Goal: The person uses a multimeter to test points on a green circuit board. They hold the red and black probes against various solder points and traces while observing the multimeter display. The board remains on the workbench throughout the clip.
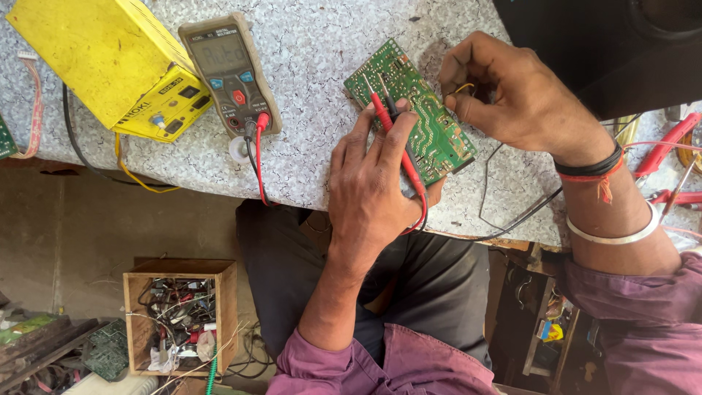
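While the left hand (369, 183) sits at the centre of the frame, its fingers are closed around a red probe (391, 128) and a black probe (391, 106), tips pressed onto a green circuit board (424, 117) just above it. The right hand (512, 91), upper right, curls loosely, pinching a thin yellow wire (462, 89) at the board's edge. Leads run left to a grey multimeter (230, 73) on the speckled table (307, 44). A yellow box (110, 62) fills the upper left; a wooden crate (179, 314) of parts sits lower left.
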Demonstrator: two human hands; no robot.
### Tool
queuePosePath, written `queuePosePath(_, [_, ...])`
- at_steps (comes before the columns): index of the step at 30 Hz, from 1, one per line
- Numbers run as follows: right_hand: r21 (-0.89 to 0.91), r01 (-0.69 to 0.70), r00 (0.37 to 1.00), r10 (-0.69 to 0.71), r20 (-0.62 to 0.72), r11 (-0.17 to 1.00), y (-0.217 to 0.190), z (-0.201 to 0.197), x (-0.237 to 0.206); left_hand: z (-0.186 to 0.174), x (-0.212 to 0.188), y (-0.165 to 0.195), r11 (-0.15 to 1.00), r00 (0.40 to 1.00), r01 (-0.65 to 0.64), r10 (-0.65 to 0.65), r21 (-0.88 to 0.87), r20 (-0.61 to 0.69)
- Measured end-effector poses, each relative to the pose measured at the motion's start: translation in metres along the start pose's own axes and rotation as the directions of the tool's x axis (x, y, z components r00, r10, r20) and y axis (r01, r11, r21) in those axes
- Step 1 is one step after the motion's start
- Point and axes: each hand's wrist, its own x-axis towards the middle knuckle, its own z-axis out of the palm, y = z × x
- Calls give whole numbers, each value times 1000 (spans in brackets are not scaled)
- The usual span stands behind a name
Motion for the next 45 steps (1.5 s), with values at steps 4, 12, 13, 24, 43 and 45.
queuePosePath(4, [-16,17,1000,-17,-10,1000,-1,0,0,-1,0,0,1000,1000,4,-4,4,8])
queuePosePath(12, [-61,18,1000,-20,-25,998,-3,1,1,-1,0,-1,1000,1000,-1,1,3,14])
queuePosePath(13, [-67,14,1000,-16,-24,998,-3,0,1,-1,0,-1,1000,1000,-3,3,5,13])
queuePosePath(24, [-103,27,999,-31,-43,994,-3,1,1,-1,0,-1,1000,1000,-7,7,-3,13])
queuePosePath(43, [-88,80,985,-92,-147,993,7,1,0,-1,0,-1,1000,1000,-1,1,-4,19])
queuePosePath(45, [-133,70,985,-90,-146,989,7,0,0,-1,0,-1,1000,1000,-4,4,-2,16])
